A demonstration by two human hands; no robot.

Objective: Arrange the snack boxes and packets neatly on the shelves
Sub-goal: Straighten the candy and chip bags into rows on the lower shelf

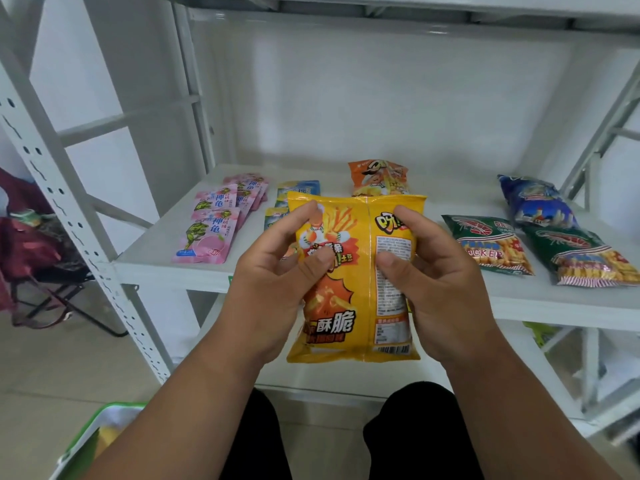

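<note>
Head view, the only one: both hands hold a yellow chip packet (pixel 356 275) upright in the air, just in front of the near edge of the white shelf (pixel 540 299). The left hand (pixel 277 275) has its fingers and thumb curled round the packet's left side, and the right hand (pixel 440 282) grips the right side the same way, thumb pressed on the printed back panel. On the shelf, several groups already lie in place: a fanned stack of pink turtle packets (pixel 221 220) at the left, some blue and yellow packets (pixel 298 192) just right of them and partly hidden behind the held packet, an orange packet (pixel 379 178) at the far middle, two green prawn cracker packets (pixel 488 244) at the right and a blue packet (pixel 536 202) behind those. My judgement is that the task is well under way but not done: the yellow packet has yet to be set down, likely in the bare middle stretch, and a green-rimmed basket (pixel 86 434) at the near left appears to hold more, though its contents are mostly out of frame.
</note>
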